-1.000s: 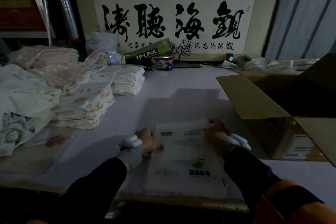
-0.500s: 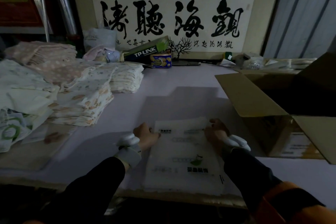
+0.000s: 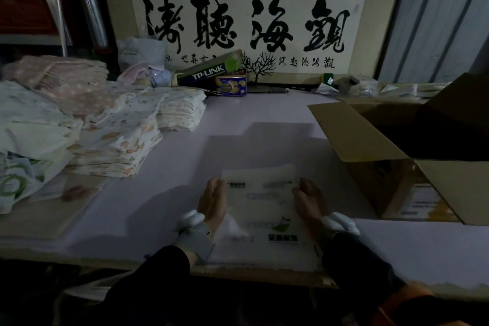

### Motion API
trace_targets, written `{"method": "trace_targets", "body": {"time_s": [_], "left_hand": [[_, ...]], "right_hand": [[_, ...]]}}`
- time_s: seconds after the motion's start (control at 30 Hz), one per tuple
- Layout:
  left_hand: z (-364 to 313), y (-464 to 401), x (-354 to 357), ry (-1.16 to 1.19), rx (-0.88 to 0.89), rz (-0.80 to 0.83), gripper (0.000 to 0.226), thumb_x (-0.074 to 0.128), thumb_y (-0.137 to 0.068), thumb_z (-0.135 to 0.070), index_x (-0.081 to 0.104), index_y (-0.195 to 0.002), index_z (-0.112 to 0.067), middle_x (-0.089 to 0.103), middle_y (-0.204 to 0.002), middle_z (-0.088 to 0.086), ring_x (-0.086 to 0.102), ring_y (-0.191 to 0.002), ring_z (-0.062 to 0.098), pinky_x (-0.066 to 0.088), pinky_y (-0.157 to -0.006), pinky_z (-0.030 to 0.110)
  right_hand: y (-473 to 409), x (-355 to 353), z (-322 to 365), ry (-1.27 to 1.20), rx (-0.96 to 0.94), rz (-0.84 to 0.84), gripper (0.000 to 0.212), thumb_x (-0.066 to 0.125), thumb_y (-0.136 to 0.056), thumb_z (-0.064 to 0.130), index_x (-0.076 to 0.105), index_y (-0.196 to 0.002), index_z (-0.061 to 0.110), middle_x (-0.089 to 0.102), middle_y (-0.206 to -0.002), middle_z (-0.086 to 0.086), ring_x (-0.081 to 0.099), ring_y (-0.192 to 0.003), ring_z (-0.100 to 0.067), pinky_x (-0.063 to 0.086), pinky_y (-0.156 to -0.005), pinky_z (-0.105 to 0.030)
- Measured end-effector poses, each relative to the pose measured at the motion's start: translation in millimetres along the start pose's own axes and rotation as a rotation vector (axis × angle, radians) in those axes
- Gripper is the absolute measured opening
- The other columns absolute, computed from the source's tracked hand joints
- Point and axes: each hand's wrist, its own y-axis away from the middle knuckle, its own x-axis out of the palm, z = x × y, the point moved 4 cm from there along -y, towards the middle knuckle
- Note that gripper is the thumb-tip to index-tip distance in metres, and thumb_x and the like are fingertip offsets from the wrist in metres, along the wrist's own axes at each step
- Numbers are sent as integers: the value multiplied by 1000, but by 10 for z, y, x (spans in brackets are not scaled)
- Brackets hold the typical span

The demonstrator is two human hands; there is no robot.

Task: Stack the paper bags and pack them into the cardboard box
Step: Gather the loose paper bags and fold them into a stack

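A flat stack of pale bags (image 3: 262, 209) with green and dark print lies on the table (image 3: 238, 124) at its near edge. My left hand (image 3: 213, 200) presses against the stack's left edge, palm inward. My right hand (image 3: 307, 200) presses its right edge the same way. Both hands clasp the stack between them near its far end. An open cardboard box (image 3: 391, 140) lies on its side at the right, its flaps spread and its inside dark. More piles of printed bags (image 3: 116, 145) lie at the left.
Along the back wall stand a framed calligraphy panel (image 3: 248, 24), a TP-LINK carton (image 3: 209, 74), a biscuit tin (image 3: 231, 86) and a small tree ornament (image 3: 260, 69). Small clutter (image 3: 362, 87) sits behind the box. A flat brown sheet (image 3: 53, 209) lies at the near left.
My hands have turned from lying on top of the stack to pressing its left and right edges. The left hand has shifted forward along the edge.
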Motion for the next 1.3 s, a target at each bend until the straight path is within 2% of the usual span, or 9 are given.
{"method": "trace_targets", "body": {"time_s": [0.2,0.3,0.4,0.5,0.57,0.67,0.9,1.13,1.3], "left_hand": [[22,-79,-41,15,39,23,38,38,-102,-34,48,-135,-20,51,-142,6,47,-130,27,32,-94,25],[32,-117,-43,5,42,61,36,40,-101,-33,49,-133,-20,53,-139,9,49,-128,29,39,-103,35],[-37,-148,-57,-4,-7,97,40,48,-96,-31,50,-134,-18,57,-136,10,53,-125,31,42,-106,44],[-87,-154,-107,-51,-61,88,48,63,-79,-31,55,-123,-13,64,-120,9,60,-109,31,51,-78,32],[-110,-151,-161,-238,-82,70,40,66,-77,-29,55,-107,-5,62,-105,15,60,-96,31,41,-58,29],[-143,-185,-202,-414,-102,71,44,72,-69,-26,61,-102,1,64,-102,24,63,-96,35,50,-70,39],[-190,-185,-170,-600,-102,148,59,79,-59,-29,64,-113,-11,68,-114,9,65,-102,30,52,-76,27],[-194,-223,-214,-530,-145,99,53,72,-75,-22,58,-122,-1,63,-125,14,62,-110,32,50,-83,29],[-216,-270,-245,-421,-196,151,42,78,-69,-15,67,-106,4,69,-112,17,66,-101,30,57,-86,35]], "right_hand": [[25,44,58,14,3,59,67,36,-76,51,45,-138,28,47,-145,-3,45,-131,-26,34,-106,-32],[-1,68,46,66,12,104,65,37,-80,50,42,-141,27,43,-148,-4,41,-135,-26,30,-112,-35],[-28,2,109,113,4,76,60,42,-78,44,49,-134,24,53,-138,-7,51,-124,-27,38,-104,-33],[-20,-59,137,192,-8,57,51,54,-82,33,51,-131,18,56,-133,-8,52,-123,-26,37,-100,-27],[-23,-56,125,263,12,61,49,58,-83,28,51,-129,13,55,-131,-10,50,-124,-24,34,-101,-24],[-34,-55,131,312,58,77,49,62,-77,32,54,-120,12,55,-127,-12,50,-122,-29,38,-107,-35],[-34,-16,168,404,46,96,49,63,-77,37,58,-116,8,56,-128,-16,51,-124,-31,40,-106,-35],[11,-87,220,462,97,143,53,55,-89,38,47,-130,6,41,-143,-16,35,-138,-30,28,-110,-32],[1,-13,330,401,133,124,49,60,-85,14,50,-130,-4,51,-136,-22,48,-127,-35,43,-104,-37]]}}
